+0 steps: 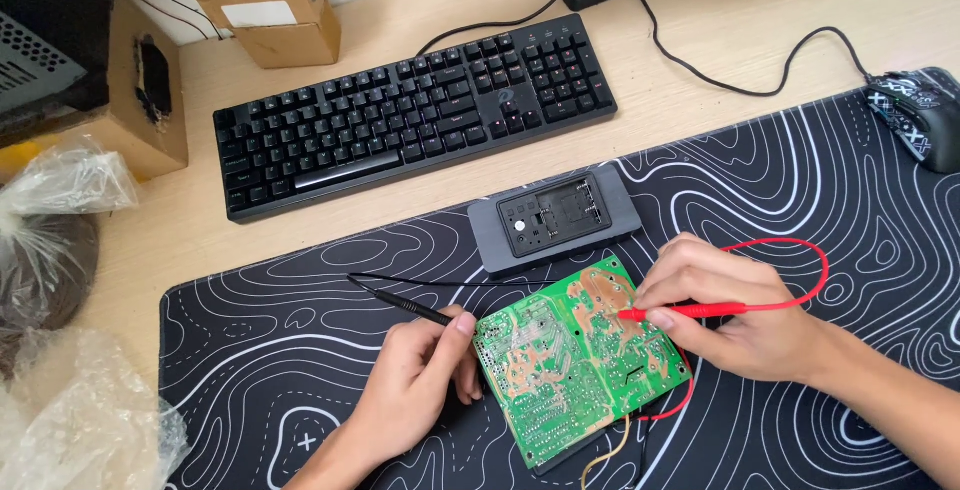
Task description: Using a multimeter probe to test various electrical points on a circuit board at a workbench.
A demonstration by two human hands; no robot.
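My right hand (730,315) pinches the red probe (690,309), tip on the green circuit board's (575,365) solder side. My left hand (415,380) steadies the board's edge on the patterned mat (800,190), fingers closed around the black probe (410,307), whose tip points away, off the board. Risk: the red tip may skid and bridge adjacent joints; the tilted board may rock.
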